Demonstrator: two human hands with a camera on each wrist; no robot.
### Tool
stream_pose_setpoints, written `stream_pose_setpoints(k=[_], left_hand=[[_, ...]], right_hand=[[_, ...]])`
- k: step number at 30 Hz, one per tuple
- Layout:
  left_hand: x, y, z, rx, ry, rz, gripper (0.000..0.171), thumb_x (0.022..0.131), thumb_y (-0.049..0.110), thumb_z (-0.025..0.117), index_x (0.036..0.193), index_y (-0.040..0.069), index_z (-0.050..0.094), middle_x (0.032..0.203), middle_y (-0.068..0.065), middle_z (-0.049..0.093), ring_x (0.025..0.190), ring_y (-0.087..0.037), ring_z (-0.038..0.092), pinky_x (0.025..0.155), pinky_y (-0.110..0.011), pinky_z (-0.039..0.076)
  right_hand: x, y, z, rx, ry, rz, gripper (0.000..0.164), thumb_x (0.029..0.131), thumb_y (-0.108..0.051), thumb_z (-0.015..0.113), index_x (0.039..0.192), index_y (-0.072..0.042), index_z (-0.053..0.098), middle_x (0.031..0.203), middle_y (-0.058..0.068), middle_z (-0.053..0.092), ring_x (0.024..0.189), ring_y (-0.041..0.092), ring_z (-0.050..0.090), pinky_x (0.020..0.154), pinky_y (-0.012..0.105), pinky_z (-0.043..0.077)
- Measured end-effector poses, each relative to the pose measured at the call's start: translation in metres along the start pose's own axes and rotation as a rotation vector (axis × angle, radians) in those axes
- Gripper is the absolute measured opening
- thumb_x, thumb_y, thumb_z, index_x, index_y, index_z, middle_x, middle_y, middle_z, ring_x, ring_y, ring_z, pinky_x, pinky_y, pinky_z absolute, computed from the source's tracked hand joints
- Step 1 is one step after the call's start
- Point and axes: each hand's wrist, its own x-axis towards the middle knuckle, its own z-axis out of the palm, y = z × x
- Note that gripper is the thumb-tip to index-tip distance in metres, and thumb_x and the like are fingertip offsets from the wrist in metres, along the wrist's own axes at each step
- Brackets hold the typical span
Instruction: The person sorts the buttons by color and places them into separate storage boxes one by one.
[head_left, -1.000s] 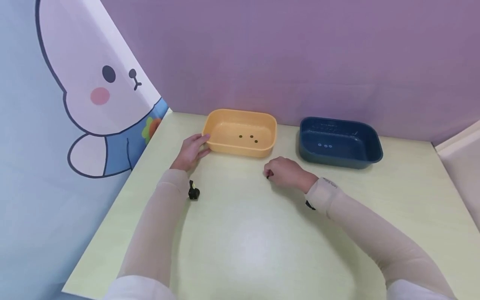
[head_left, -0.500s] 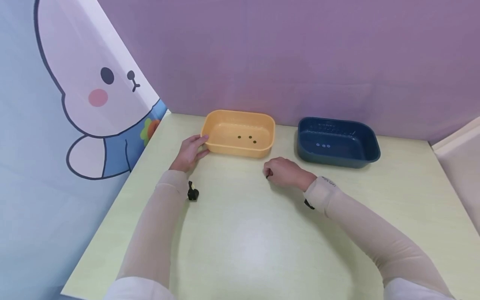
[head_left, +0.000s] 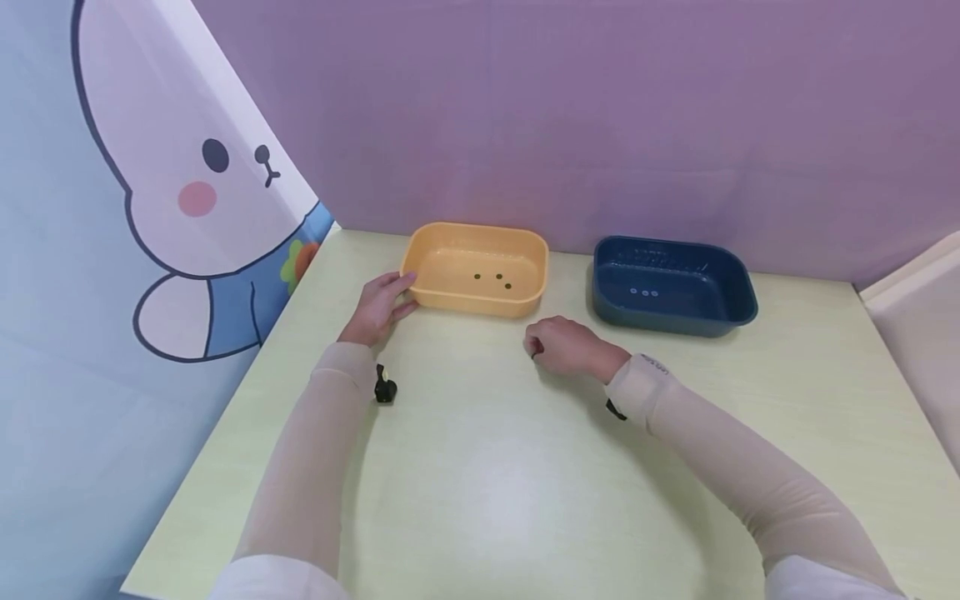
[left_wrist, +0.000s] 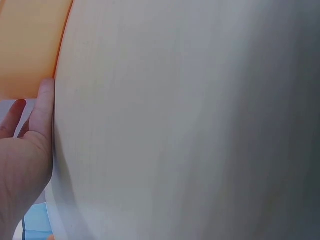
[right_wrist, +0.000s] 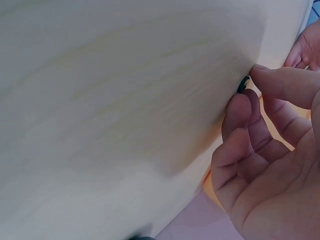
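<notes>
In the head view a yellow tray (head_left: pixel 480 302) stands at the back of the table, with 3 small dark green discs (head_left: pixel 498 277) on its floor. My left hand (head_left: pixel 377 310) holds the tray's left front corner, fingertips over the rim and thumb against the outer wall. To the right is a dark blue tray (head_left: pixel 667 321), holding 3 small pale blue rings (head_left: pixel 644 292). My right hand (head_left: pixel 573 346) is low over the table, just in front of the gap between the trays. Its thumb and forefinger pinch a small dark green disc (right_wrist: pixel 243 85), mostly hidden by the fingers.
The pale table (head_left: pixel 480 467) runs back to a purple wall (head_left: pixel 562 108). On the left stands a blue panel with a cartoon rabbit (head_left: pixel 180 167). Small black wrist cameras (head_left: pixel 385 387) hang under both sleeves.
Both hands hold nearly the same places. The whole head view has shifted slightly, with no visible movement of the trays or the discs in them.
</notes>
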Motion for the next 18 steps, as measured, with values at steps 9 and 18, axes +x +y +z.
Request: stream_pose_setpoints(k=[9, 18], left_hand=[[0.001, -0.001, -0.001, 0.003, 0.003, 0.003, 0.057, 0.098, 0.027, 0.069, 0.143, -0.001, 0.049, 0.147, -0.013, 0.045, 0.13, -0.028, 0.053, 0.098, -0.031, 0.052], [0.003, -0.002, -0.001, 0.004, 0.01, 0.009, 0.056, 0.098, 0.027, 0.07, 0.142, -0.002, 0.05, 0.145, -0.013, 0.047, 0.128, -0.028, 0.054, 0.095, -0.03, 0.054]], right_hand=[[0.002, -0.001, -0.002, 0.104, 0.052, -0.028, 0.016, 0.09, -0.003, 0.067, 0.082, -0.016, 0.068, 0.082, -0.005, 0.064, 0.081, 0.016, 0.056, 0.077, 0.032, 0.048], [0.003, 0.0, -0.012, 0.494, 0.174, -0.001, 0.005, 0.092, -0.01, 0.072, 0.088, -0.009, 0.07, 0.085, 0.003, 0.067, 0.078, 0.02, 0.059, 0.069, 0.033, 0.05]])
